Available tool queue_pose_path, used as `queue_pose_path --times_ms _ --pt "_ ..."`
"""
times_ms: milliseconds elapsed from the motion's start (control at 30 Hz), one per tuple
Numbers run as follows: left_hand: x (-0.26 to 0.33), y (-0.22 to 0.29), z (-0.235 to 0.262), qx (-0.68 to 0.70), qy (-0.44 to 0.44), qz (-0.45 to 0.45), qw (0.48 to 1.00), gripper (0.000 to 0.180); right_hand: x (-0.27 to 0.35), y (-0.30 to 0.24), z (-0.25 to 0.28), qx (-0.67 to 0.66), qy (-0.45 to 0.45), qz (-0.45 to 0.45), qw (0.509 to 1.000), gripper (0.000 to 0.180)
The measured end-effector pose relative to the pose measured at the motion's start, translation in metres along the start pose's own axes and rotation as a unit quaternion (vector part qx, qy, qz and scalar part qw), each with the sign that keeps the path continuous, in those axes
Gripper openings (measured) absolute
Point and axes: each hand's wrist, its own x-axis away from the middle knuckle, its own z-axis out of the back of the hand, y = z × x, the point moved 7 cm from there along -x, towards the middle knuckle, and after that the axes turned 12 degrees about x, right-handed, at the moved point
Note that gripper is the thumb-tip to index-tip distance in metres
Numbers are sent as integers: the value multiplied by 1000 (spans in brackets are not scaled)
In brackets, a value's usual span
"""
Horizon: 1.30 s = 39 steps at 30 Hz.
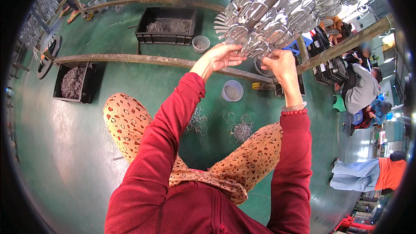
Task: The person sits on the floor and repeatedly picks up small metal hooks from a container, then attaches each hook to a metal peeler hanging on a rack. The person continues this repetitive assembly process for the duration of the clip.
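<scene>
Shiny looped metal pieces (277, 13) hang in dense rings around a slanted pole at the upper right. My left hand (222, 57) reaches to the lower edge of this cluster. Its fingers are stretched out, with their tips beside the lowest pieces. On the cluster's right side, my right hand (279, 64) is closed in a pinch against the lowest pieces. What lies between its thumb and fingers is too small to make out. Thin curved metal wires lie in two loose piles on the floor between my knees, one wire pile (242, 129) nearer the right knee.
A wooden rail (130, 59) crosses in front of me. Beyond it stand a black crate (166, 25) of metal parts and a small white tub (200, 43). Another black crate (73, 82) is at left; a white bucket (232, 91) stands below my hands. Several people sit at right.
</scene>
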Motion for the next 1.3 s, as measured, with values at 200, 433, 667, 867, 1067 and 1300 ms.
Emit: queue_pose_path --times_ms 200,433,667,867,1067,1300 --pt "-5 -9 1 -40 16 37 998 33 -6 6 2 43 17 1 999 19" --pt "-2 -17 1 -18 28 49 998 27 7 -21 13 123 39 47 991 20" --pt "5 -32 -12 18 38 64 997 16 3 -5 4 91 17 30 995 26" --pt "5 -40 -9 33 45 37 998 14 13 -19 6 192 3 49 980 27" --pt "14 -51 -20 42 63 44 996 15 10 17 2 279 24 103 955 33" --pt "23 -56 -29 13 75 57 995 17 21 15 5 141 13 24 990 26"
